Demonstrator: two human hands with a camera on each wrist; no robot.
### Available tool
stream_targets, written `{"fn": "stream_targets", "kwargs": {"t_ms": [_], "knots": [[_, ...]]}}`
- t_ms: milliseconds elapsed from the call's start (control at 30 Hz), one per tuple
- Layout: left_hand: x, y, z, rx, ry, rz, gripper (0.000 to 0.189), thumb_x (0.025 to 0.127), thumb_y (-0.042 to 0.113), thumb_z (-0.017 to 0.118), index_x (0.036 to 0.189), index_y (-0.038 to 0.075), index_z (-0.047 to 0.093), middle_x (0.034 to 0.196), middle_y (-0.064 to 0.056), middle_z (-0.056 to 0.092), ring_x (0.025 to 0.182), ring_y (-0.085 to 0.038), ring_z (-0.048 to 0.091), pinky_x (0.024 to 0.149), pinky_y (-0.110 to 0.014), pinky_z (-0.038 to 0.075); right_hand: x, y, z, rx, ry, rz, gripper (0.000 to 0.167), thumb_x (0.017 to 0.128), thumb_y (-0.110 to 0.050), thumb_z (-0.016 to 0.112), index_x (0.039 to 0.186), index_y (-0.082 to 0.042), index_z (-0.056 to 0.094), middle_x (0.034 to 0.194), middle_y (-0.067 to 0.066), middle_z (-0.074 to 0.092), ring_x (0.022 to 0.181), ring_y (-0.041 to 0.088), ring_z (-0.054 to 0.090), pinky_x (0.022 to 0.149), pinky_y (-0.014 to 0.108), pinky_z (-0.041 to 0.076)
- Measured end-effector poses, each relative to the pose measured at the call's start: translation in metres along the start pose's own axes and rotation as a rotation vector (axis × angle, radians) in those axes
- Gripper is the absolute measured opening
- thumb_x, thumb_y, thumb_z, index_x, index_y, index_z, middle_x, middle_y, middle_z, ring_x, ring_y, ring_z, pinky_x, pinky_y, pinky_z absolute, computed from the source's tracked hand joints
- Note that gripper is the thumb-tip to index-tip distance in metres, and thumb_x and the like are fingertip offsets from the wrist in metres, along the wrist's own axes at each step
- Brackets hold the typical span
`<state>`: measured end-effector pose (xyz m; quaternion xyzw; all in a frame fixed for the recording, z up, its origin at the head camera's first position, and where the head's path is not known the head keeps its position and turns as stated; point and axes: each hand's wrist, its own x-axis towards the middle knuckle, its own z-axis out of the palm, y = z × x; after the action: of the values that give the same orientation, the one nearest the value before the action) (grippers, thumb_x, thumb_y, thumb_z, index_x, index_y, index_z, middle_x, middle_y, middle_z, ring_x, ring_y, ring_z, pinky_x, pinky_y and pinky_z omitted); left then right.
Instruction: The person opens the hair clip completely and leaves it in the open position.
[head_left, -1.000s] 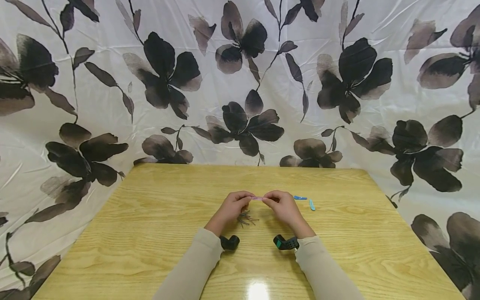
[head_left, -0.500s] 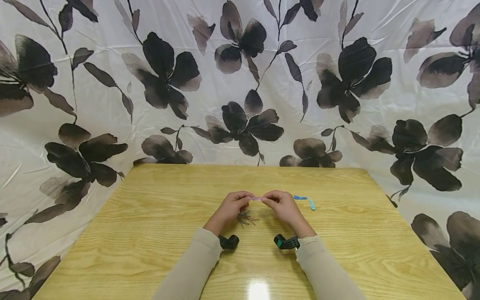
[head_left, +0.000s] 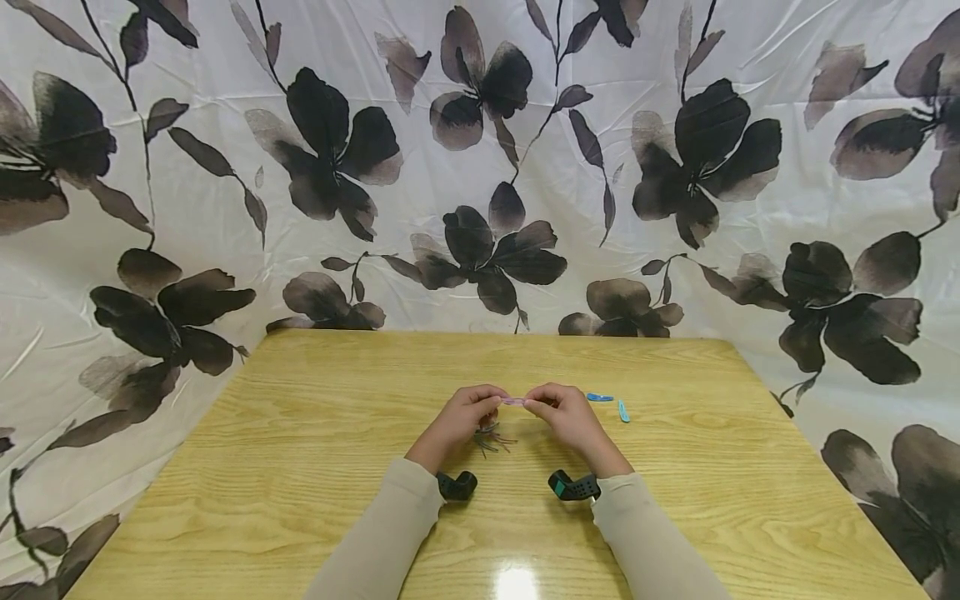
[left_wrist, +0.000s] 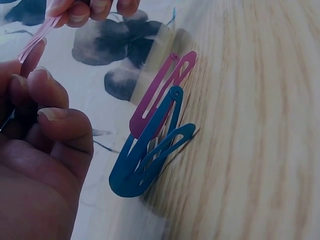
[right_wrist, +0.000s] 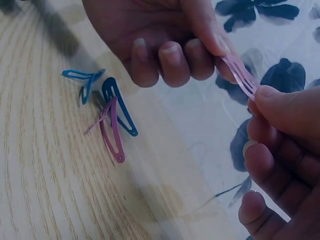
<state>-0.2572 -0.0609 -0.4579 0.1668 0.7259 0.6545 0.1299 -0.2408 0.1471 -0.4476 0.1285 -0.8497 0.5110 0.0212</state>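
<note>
A pink snap hair clip (head_left: 513,402) is stretched between both hands above the table. My left hand (head_left: 465,417) pinches one end between thumb and forefinger. My right hand (head_left: 567,419) pinches the other end the same way. In the right wrist view the slim slotted body of this clip (right_wrist: 241,77) shows between the two thumbs, while the other fingers curl loosely. Below the left hand lies a small pile of hair clips (head_left: 493,439). Among them, in the left wrist view, are a blue clip (left_wrist: 127,175) and a pink clip (left_wrist: 150,110), both sprung open.
Beyond the right hand, a blue clip (head_left: 600,397) and a light blue clip (head_left: 624,411) lie on the wooden table (head_left: 315,467). A floral cloth (head_left: 480,167) hangs behind the table and along its sides. Both wrists wear black camera bands.
</note>
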Motion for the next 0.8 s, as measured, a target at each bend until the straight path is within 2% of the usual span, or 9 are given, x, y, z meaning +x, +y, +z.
{"fn": "stream_targets", "kwargs": {"t_ms": [600,800], "knots": [[0.0005,-0.0023,0.0002,0.009,-0.008,-0.004,0.027,0.105,0.014,0.042,0.111,-0.002,0.062,0.077,-0.010,0.052,0.065,-0.023,0.042,0.063,-0.030,0.038,-0.0018,-0.0013,-0.0016,0.045,-0.033,-0.016,0.013,0.095,-0.022,0.063,0.096,-0.015,0.074,0.093,0.003,0.068,0.076,0.018,0.053,0.067,0.032,0.045],[-0.0014,0.0013,0.0004,0.030,-0.003,0.001,0.027,0.104,0.016,0.044,0.112,0.000,0.064,0.072,-0.008,0.049,0.059,-0.019,0.038,0.061,-0.030,0.037,-0.0016,-0.0011,-0.0017,0.037,-0.022,-0.005,0.013,0.095,-0.023,0.063,0.096,-0.015,0.074,0.093,0.003,0.068,0.077,0.018,0.055,0.068,0.032,0.046]]}}
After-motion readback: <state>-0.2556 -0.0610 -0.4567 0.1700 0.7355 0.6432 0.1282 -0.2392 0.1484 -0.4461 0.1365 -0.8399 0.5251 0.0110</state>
